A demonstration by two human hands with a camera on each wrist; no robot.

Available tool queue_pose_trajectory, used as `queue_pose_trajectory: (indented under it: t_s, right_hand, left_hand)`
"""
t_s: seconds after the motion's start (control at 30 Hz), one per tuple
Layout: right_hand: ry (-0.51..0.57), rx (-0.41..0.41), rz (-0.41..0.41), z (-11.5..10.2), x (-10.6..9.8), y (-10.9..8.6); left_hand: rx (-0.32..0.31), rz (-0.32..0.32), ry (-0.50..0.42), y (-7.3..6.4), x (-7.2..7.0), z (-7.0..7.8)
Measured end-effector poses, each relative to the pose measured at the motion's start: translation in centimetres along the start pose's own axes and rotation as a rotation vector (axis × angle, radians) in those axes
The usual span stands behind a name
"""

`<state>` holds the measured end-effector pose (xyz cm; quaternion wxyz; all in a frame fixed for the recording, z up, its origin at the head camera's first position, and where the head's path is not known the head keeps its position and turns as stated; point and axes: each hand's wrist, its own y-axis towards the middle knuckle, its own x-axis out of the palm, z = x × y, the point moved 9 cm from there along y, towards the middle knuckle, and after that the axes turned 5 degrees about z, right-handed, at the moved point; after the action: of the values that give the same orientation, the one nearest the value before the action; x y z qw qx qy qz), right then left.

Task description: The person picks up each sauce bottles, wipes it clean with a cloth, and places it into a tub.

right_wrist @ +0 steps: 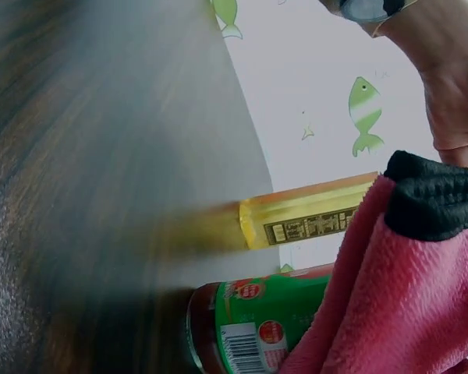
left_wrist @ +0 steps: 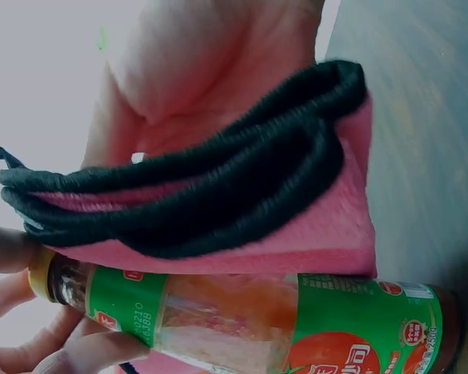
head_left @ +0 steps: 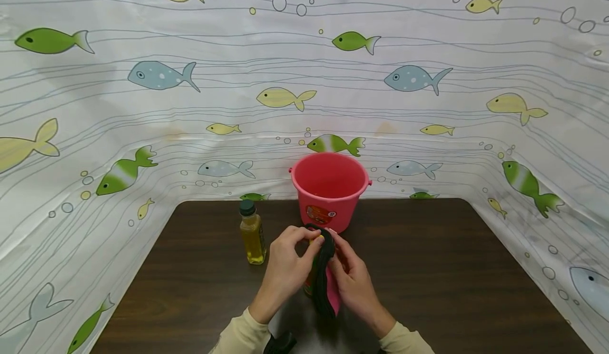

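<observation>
A sauce bottle (left_wrist: 230, 319) with a yellow cap (left_wrist: 40, 274) and a green label showing a tomato stands upright on the table between the hands. My left hand (head_left: 287, 261) pinches the bottle's top at the cap with thumb and fingers. A folded pink cloth (left_wrist: 296, 234) with thick black edging lies along the bottle's right side, and my right hand (head_left: 354, 280) grips it from the right. In the right wrist view the cloth (right_wrist: 405, 288) covers the upper part of the bottle (right_wrist: 257, 319). Seen from the head, the cloth hides much of the bottle.
Behind the hands stands a pink bucket (head_left: 330, 203) with a label on its front. To the left is a glass oil bottle (head_left: 253, 238) with a dark green cap. White walls (head_left: 304, 68) printed with fish surround the dark wooden table (head_left: 457, 269).
</observation>
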<state>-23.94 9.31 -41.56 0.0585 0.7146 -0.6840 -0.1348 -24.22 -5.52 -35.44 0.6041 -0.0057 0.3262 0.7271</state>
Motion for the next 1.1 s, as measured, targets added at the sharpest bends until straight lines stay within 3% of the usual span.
queue_pose_trajectory:
  t_s: [0.37, 0.83, 1.1]
  right_hand:
    - [-0.084, 0.005, 0.038, 1.4, -0.5, 0.1]
    - [-0.154, 0.079, -0.004, 3.7, -0.8, -0.5]
    - [-0.247, 0.070, -0.060, 4.6, -0.9, -0.7]
  left_hand:
    - [0.000, -0.030, -0.015, 0.2, 0.1, 0.2]
    - [0.016, -0.025, -0.009, 0.0, 0.2, 0.3]
    - [0.013, -0.025, -0.011, 0.0, 0.2, 0.2]
